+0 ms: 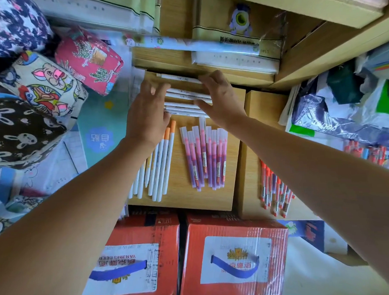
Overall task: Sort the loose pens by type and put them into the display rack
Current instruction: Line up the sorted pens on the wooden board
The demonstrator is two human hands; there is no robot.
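Note:
Several white pens (184, 97) lie crosswise at the far end of a wooden board (182, 192). My left hand (147, 113) touches their left ends and my right hand (220, 98) their right ends, fingers straight on both sides of the row. Nearer to me on the board lie white pens with orange caps (162, 161) and pink and purple pens with clear caps (206, 155), each group lengthwise. Pens with red-orange caps (273, 188) lie on a second wooden surface to the right. My left forearm hides part of the white pens.
Patterned fabric pouches (43, 79) are piled at the left. Two red beer cartons (232, 256) stand below the board. Wooden shelves with paper packs (234, 55) rise behind it. Plastic bags (342, 107) and more pens (370, 154) crowd the right.

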